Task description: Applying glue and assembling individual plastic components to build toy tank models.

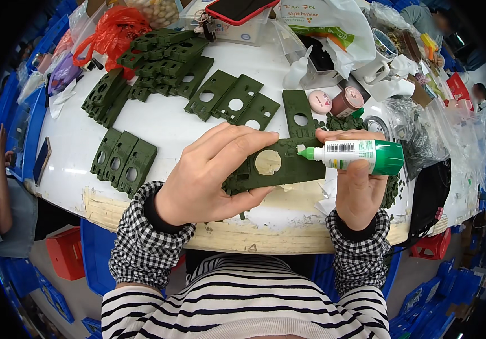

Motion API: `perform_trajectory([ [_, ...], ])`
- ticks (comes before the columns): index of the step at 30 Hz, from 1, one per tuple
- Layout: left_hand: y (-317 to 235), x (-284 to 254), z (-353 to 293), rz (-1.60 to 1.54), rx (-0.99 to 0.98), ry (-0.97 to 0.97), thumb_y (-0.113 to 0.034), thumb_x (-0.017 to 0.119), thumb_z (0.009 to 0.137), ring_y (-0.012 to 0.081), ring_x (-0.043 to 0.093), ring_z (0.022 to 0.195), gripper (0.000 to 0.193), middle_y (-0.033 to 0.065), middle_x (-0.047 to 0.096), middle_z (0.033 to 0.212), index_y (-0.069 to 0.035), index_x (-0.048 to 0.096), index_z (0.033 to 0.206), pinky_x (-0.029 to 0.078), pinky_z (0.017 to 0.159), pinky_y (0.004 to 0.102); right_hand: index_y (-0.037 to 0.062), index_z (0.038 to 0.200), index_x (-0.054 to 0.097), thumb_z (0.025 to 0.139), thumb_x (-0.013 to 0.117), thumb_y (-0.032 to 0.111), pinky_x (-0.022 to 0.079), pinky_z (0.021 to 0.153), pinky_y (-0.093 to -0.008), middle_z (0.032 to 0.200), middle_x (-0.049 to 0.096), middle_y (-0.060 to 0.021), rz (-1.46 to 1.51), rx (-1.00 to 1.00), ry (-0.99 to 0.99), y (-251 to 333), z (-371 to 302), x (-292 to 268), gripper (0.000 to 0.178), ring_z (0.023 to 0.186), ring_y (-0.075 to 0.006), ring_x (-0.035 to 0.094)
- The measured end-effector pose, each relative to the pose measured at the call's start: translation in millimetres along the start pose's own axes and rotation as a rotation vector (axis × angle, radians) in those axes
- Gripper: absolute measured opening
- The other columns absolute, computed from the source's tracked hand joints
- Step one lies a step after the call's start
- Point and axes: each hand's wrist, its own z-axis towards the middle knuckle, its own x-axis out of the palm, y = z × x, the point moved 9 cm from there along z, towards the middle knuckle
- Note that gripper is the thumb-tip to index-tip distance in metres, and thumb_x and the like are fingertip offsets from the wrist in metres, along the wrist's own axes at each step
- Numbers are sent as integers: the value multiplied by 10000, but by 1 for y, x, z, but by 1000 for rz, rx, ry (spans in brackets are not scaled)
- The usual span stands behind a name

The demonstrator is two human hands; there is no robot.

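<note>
My left hand [212,166] is closed on a dark green plastic model hull plate [299,174] with a round hole, held above the table's near edge. In my right hand [360,195] is a white-and-green glue bottle [349,153], lying sideways with its green nozzle pointing left. The nozzle tip is right over the plate's surface; whether it touches, I cannot tell. Just beyond the held plate lies another green hull plate [298,107] with a hole. Many small green parts [388,195] are scattered near my right hand, partly hidden behind it.
Similar green plates [123,158] lie at the left, with a tall stack [167,59] behind them. A red-edged phone [240,8] rests on a clear box at the back. Round jars [347,101], a squeeze bottle [298,70] and plastic bags [412,133] crowd the right. A person's arm [3,186] shows at far left.
</note>
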Motion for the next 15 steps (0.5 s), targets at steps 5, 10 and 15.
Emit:
perform_trajectory([
  [5,1,0,0,-5,9,-8,-94,788,622,285,623,841,575,185,632,1013,47,594,1145,499,756,344,-52,1077,539,924,600,164,496,911,-367,1073,593,-177,-44,-5,19,1,0,1,272,1032,-251,608],
  [10,0,0,0,-11,-4,-4,-92,789,623,286,622,843,573,186,632,1014,47,595,1143,500,757,344,-52,1083,528,931,588,171,492,918,-372,1047,604,-176,-23,2,10,0,0,0,276,1030,-257,614],
  [15,5,3,-1,-40,-49,14,-77,798,625,264,600,928,568,162,595,1048,39,595,1143,495,778,333,-43,1085,515,937,581,278,444,994,-465,1000,623,-166,68,-39,-51,1,2,-7,360,992,-283,638],
])
